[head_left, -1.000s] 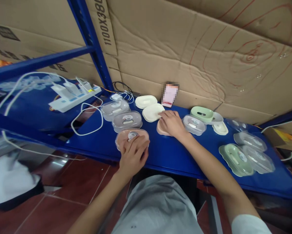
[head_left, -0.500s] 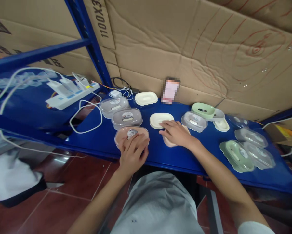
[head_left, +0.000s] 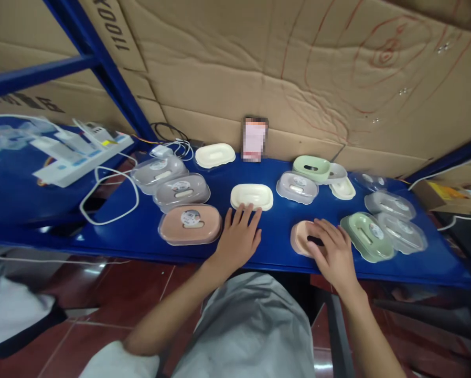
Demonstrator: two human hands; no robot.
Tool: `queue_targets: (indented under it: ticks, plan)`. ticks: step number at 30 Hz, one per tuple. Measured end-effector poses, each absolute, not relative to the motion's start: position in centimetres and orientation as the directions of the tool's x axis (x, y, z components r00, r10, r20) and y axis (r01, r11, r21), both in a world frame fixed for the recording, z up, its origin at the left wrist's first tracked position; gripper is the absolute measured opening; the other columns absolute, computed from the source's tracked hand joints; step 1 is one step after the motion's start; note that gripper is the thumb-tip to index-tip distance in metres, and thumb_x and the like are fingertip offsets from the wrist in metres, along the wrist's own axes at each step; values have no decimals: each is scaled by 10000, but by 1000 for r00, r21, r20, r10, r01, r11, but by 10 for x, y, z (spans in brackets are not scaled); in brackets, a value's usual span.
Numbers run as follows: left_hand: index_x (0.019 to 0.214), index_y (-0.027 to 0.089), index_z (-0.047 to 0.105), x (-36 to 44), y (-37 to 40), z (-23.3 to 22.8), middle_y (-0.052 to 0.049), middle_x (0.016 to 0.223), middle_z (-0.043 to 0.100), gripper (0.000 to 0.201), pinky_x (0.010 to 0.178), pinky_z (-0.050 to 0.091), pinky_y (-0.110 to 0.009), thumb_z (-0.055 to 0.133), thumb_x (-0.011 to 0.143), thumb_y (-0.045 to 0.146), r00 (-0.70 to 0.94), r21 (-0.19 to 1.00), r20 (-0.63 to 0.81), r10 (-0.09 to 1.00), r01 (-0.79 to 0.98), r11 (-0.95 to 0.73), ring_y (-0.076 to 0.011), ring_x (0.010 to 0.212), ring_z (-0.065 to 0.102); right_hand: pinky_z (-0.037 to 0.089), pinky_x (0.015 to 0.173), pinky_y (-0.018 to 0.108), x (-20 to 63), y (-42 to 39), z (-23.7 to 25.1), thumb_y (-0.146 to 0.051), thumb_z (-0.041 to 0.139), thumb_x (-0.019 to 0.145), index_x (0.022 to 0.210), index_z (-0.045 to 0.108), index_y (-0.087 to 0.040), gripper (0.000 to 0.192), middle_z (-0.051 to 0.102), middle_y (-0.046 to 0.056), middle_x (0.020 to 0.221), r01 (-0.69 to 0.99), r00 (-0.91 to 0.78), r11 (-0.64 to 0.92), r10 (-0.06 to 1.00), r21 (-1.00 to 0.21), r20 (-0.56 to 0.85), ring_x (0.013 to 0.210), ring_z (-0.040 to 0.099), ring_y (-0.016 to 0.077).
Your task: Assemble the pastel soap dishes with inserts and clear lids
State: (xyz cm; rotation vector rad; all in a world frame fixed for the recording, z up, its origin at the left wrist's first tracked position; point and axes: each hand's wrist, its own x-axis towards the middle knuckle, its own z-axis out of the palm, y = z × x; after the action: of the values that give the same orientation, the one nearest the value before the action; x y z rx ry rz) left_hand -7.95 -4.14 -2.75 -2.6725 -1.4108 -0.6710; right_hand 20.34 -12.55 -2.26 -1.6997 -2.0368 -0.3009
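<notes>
My left hand (head_left: 238, 235) is open, fingers spread, its fingertips at the near edge of a cream soap dish tray (head_left: 252, 196). Left of it lies a pink soap dish (head_left: 189, 224) under a clear lid with a round label. Farther right, my right hand (head_left: 333, 251) is closed over a smaller pink soap dish part (head_left: 300, 237) with a dark slot; thumb and fingers cover its right side. A green soap dish (head_left: 368, 237) with a clear lid sits just right of that hand. A grey lidded soap dish (head_left: 297, 187) stands behind.
Grey lidded dishes (head_left: 181, 191) sit left on the blue table (head_left: 259, 260). Green (head_left: 311, 167) and cream (head_left: 343, 189) parts lie at the back, clear lids (head_left: 401, 232) at right. A phone (head_left: 254, 138) leans on the cardboard; a power strip (head_left: 82, 160) and white cables are left.
My left hand has left the lidded pink dish and moved right to the cream tray. My right hand has moved right, along with the small pink part. The view has shifted right.
</notes>
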Motion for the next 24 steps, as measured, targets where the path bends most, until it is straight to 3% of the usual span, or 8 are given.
queue_targets:
  ticks: [3,6,8,10,12,15,19,24]
  plan:
    - [1541,186,554,-88,-44,-29,-143,1299,748,467,1074,508,-531,534,1075,166,623,141,407,668,679,-720,-311,1198,705,205,1286,688,202,-139,-24,-530,624,1051,1445,641,-264,476,703,95,1478,987,-124,160,863,-31,490,1412,611,385]
    - [1475,220,597,-104,-57,-32,-88,1192,768,459,958,536,-387,548,1046,66,726,170,485,488,469,-867,-219,1087,729,359,1233,595,207,-154,-25,-562,651,1033,1519,589,-263,574,626,109,1574,979,-170,204,879,-30,445,1467,564,377]
    - [1443,252,615,-109,-63,-33,-82,1232,751,435,966,545,-361,603,1040,90,712,207,546,441,395,-895,-207,1126,722,426,1183,550,211,-158,-25,-523,675,1030,1502,607,-285,533,633,95,1568,975,-163,213,870,-57,466,1473,560,367]
    - [1458,279,603,-110,-65,-35,-112,1349,700,444,1046,549,-418,678,1033,176,651,257,581,490,424,-868,-252,1247,686,457,1157,530,208,-157,-23,-475,693,1028,1487,623,-307,494,671,79,1522,969,-134,220,848,-111,513,1455,577,357]
    - [1544,289,527,-108,-65,-36,-163,1530,578,575,1134,533,-514,738,1010,268,594,336,557,580,477,-812,-328,1416,588,465,1155,533,193,-150,-21,-465,693,1026,1498,621,-324,498,680,74,1510,956,-132,248,843,-159,521,1449,582,356]
    - [1673,303,344,-106,-64,-40,-196,1697,376,813,1168,543,-525,776,986,349,558,485,456,693,497,-719,-351,1509,512,425,1189,593,154,-133,-17,-496,643,1045,1538,599,-339,519,620,88,1581,941,-204,296,883,-163,424,1487,538,382]
    - [1685,357,328,-107,-63,-47,-166,1687,397,904,1172,549,-510,834,937,382,540,548,423,728,487,-680,-345,1505,516,342,1241,679,112,-115,-18,-550,574,1070,1624,508,-322,603,525,104,1665,901,-364,411,890,-136,276,1560,444,403]
    - [1615,317,485,-110,-61,-45,-157,1692,438,735,1246,429,-620,810,956,292,602,459,433,671,493,-739,-379,1550,444,313,1262,666,120,-111,-16,-573,540,1086,1584,551,-298,568,534,111,1658,836,-497,533,836,-130,231,1570,442,364]
